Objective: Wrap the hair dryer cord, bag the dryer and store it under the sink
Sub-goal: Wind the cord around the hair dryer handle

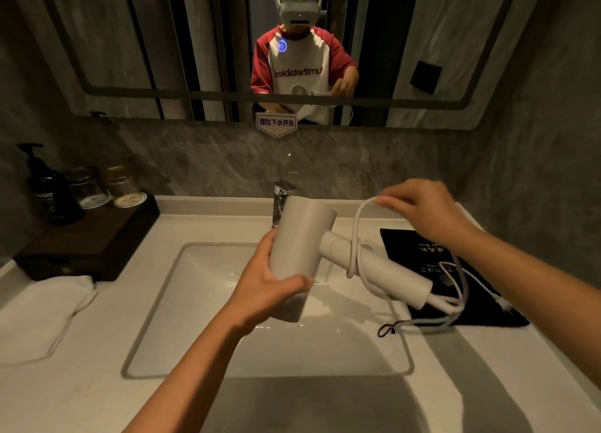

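Note:
A white hair dryer (304, 237) hangs above the sink basin (201, 302), its barrel gripped by my left hand (270, 283). Its handle points right, over a flat black storage bag (419, 250) lying on the counter. The white cord (356, 234) loops once around the handle, and my right hand (426, 210) pinches that loop up high. The rest of the cord trails over the bag, with the plug (502, 302) near the bag's right edge. The bag's drawstring (390, 329) lies by the basin rim.
A chrome faucet (281, 201) stands behind the dryer. A dark wooden tray (97, 241) at the left holds a pump bottle (48, 188) and two glasses. A folded white towel (42, 315) lies on the left counter. A mirror (130, 42) covers the wall.

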